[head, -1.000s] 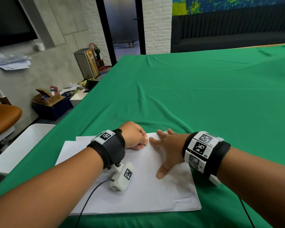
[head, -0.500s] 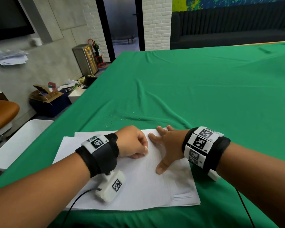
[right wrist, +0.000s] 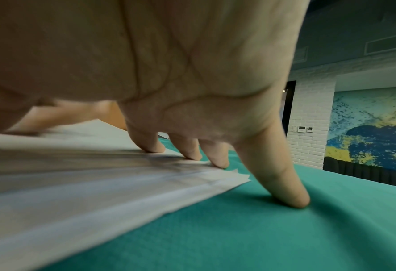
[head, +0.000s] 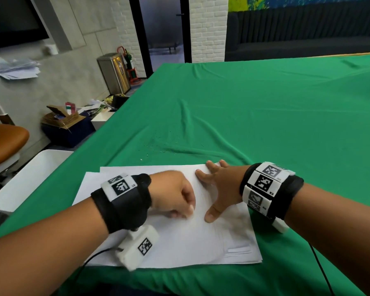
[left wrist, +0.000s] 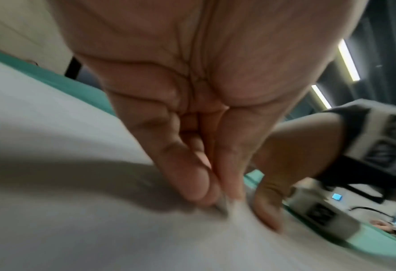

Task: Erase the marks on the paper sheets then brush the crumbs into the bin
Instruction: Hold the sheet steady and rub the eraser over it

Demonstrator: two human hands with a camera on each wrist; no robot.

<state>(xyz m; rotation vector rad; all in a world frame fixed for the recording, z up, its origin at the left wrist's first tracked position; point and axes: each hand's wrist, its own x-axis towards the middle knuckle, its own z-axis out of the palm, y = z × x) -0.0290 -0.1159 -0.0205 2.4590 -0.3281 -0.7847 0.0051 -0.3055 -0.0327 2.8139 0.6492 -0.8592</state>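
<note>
1. Head view first, at the far left: we see a white bin standing beside the edge of the surface, which is draped in green cloth.
2. Moving right, the paper sheets lie in a loose stack on the near part of the surface, just right of the bin.
3. Our left hand sits on the upper middle of the top sheet, fingers curled together and pressed down on the paper.
4. In the left wrist view its fingertips pinch a small pale thing against the sheet; it is too blurred for us to name, though it may be the eraser.
5. Small pale crumbs dot the green cloth just beyond the far edge of the sheets.
6. Right of the left hand, nearly touching it, our right hand lies spread apart and flat, holding nothing.
7. In the right wrist view three fingers press the sheets' far right corner and the little finger rests on the cloth beside it.
</note>
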